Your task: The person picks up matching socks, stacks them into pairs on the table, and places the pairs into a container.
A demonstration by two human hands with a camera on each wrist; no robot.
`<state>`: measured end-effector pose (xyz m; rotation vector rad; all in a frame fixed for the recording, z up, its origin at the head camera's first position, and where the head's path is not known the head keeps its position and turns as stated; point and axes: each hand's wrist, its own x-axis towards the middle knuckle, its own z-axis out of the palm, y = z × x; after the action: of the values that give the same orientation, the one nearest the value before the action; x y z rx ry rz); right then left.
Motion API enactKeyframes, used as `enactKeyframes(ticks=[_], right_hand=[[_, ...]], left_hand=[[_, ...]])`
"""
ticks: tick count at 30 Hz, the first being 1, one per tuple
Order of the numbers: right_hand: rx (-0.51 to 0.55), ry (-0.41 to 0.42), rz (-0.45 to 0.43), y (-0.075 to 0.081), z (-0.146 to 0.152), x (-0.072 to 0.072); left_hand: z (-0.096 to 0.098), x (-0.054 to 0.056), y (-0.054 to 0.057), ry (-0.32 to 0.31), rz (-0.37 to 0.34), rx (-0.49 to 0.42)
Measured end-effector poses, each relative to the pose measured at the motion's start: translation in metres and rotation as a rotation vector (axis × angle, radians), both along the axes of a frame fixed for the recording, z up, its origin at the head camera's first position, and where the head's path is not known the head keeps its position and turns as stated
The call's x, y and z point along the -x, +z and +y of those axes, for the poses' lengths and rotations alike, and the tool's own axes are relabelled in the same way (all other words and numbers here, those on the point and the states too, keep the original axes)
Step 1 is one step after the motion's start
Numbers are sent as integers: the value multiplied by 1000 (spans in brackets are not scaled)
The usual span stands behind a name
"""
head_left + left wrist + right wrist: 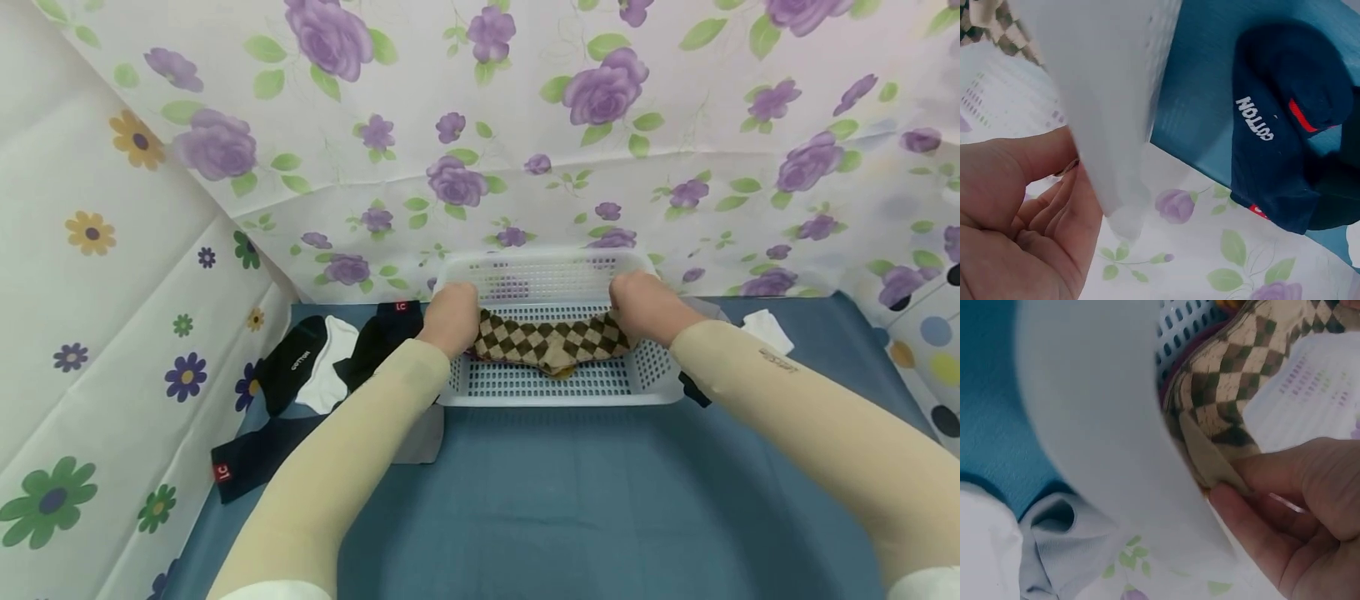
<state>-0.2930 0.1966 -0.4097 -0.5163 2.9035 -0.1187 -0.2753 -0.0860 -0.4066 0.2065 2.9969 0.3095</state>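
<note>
A brown-and-tan checkered sock [525, 337] stretches sideways inside a white perforated plastic basket [555, 401]. My left hand [453, 317] grips its left end, close by the basket's left wall. At the other end, my right hand [645, 307] pinches the sock's plain tan tip [1207, 450] between thumb and fingers, as the right wrist view shows. In the left wrist view the left thumb meets the curled fingers [1060, 219] beside the blurred basket edge, and most of the sock is out of sight. Something purple and yellow peeks from under the sock.
Left of the basket lie dark socks [296, 367] with white lettering or red tags, a white sock [330, 362] and a grey one [422, 437]. A white sock [767, 332] and a grey sock [1069, 544] lie at right. Flowered cloth walls [420, 125] enclose the blue surface [525, 500].
</note>
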Motion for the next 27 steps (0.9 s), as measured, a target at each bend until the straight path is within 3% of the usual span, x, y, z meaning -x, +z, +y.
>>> enactKeyframes(ticks=[6, 12, 18, 27], right_hand=[[-33, 14, -40, -4, -3, 8], [-37, 29, -45, -6, 0, 12], [-24, 29, -40, -9, 2, 13], [-41, 67, -38, -12, 1, 12]], left_hand=[[0, -1, -7, 5, 0, 38], [0, 1, -10, -38, 17, 73], [0, 1, -11, -57, 26, 70], [1, 5, -16, -91, 5, 153]])
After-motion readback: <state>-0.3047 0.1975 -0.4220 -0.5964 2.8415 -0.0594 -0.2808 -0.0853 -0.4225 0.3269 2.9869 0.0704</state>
